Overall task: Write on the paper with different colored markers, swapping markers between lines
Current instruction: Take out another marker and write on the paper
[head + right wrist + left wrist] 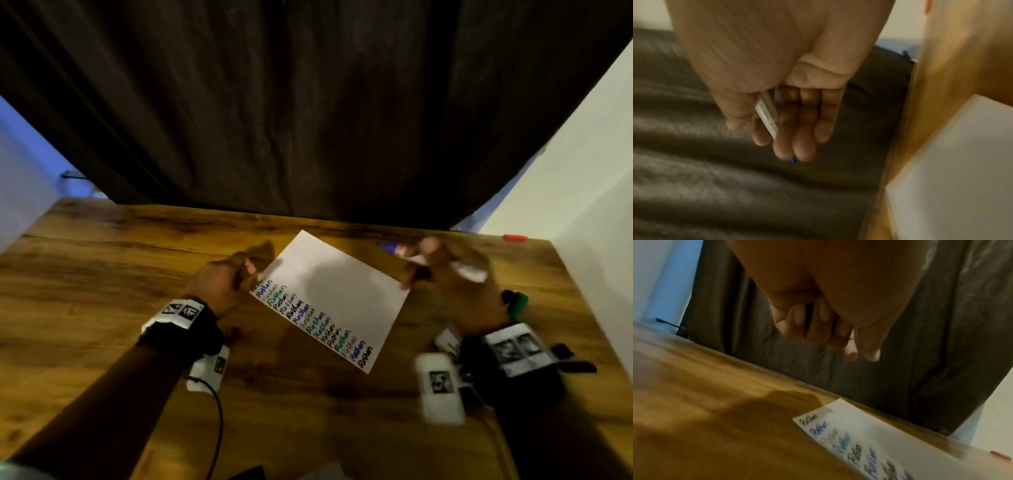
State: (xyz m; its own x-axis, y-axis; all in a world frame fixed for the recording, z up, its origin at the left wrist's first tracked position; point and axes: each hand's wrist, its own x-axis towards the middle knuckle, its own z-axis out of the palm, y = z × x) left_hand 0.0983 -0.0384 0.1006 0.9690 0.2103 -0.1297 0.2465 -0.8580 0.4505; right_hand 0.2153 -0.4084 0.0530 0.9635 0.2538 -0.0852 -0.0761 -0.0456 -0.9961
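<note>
A dark, ribbed curtain hangs in folds behind a wooden desk with streaky brown grain. On it lies a white rectangular paper, turned at a slant, its long axis running from the far left toward the near right. Down its left edge run short lines of the same handwritten word in black, blue, green and grey. The left hand sits at the sheet's far-left edge, fingers curled in against the palm; whether they touch the sheet cannot be told. The right hand, blurred, is above the sheet's right corner, fingers held together with the thumb pinching a white-barrelled marker. A blue marker and a red marker lie near the far edge.
</note>
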